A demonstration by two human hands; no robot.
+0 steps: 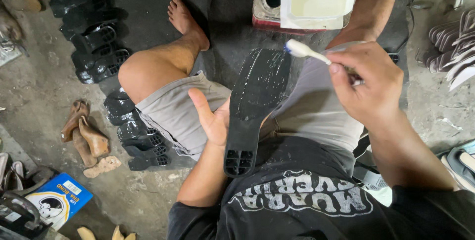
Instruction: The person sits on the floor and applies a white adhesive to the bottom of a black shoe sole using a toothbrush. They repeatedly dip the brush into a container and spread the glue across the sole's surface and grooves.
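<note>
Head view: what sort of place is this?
Likely a small shoemaking workshop on a floor: a black sole held in the left hand, a brush in the right hand, more soles lined up nearby.

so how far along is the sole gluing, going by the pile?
Done, apparently: a row of black soles laid out on the floor to the person's left, looking glossy. In hand: the left hand holds a black sole, streaked with a wet sheen, while the right hand holds a toothbrush at its toe end. Left: a stack of pale soles at right; whether coated, I can't tell.
</note>
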